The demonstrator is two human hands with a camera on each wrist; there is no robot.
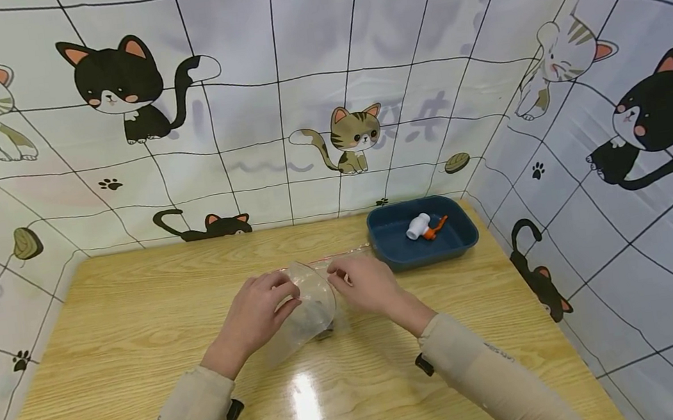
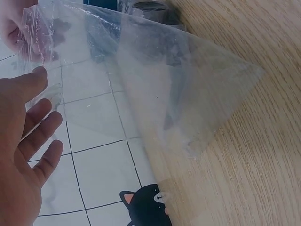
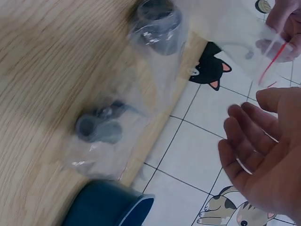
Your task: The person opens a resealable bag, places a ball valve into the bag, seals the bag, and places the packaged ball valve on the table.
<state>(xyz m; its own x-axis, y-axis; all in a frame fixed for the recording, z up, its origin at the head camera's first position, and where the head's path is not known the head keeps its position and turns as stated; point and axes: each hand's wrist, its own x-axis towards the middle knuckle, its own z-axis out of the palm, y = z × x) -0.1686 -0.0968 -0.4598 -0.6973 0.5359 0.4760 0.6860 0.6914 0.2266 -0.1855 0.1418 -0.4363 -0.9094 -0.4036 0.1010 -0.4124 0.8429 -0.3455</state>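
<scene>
Both hands are raised over the table around a clear zip bag point(image 1: 305, 312). My left hand point(image 1: 259, 312) pinches its upper edge on the left, and my right hand point(image 1: 372, 286) pinches the edge on the right. The red zip line of a bag point(image 3: 273, 63) shows beside the left fingers in the right wrist view. Below the raised bag, a grey threaded pipe fitting point(image 3: 157, 23) stands on the table, seen partly through clear plastic. A second clear bag point(image 3: 89, 162), with a grey fitting point(image 3: 91, 127) inside, lies near the right hand.
A dark blue tray point(image 1: 427, 255) stands at the back right of the wooden table point(image 1: 154, 316), holding a white fitting point(image 1: 418, 226) with an orange handle point(image 1: 436, 228). A cat-print sheet point(image 1: 248, 109) rises behind the table and along its sides.
</scene>
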